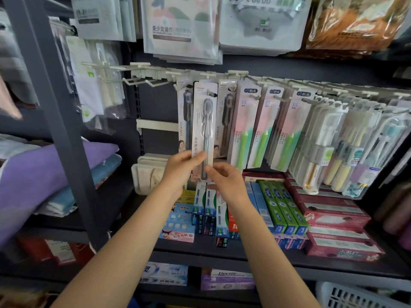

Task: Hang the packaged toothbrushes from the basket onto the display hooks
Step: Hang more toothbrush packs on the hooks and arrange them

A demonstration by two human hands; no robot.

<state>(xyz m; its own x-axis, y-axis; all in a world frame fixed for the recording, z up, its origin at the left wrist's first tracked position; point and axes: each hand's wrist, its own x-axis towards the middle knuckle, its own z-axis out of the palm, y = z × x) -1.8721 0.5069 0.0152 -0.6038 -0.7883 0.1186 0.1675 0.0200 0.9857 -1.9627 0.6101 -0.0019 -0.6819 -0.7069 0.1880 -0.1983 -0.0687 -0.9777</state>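
Toothbrush pack (204, 127): I see it upright at frame centre, its top at a display hook (210, 92).
Left hand (178, 172): fingers pinching the pack's lower left edge.
Right hand (226, 181): fingers pinching its lower right edge.
Basket (347, 295): white, lower right corner.

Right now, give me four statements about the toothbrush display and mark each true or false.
1. Both hands hold one packaged toothbrush: left hand, right hand. True.
2. The green-handled toothbrushes hang left of the held pack. False; they hang to its right.
3. The hooks at the rail's left end carry no toothbrushes. True.
4. The toothpaste boxes hang on hooks. False; they lie on the shelf below.
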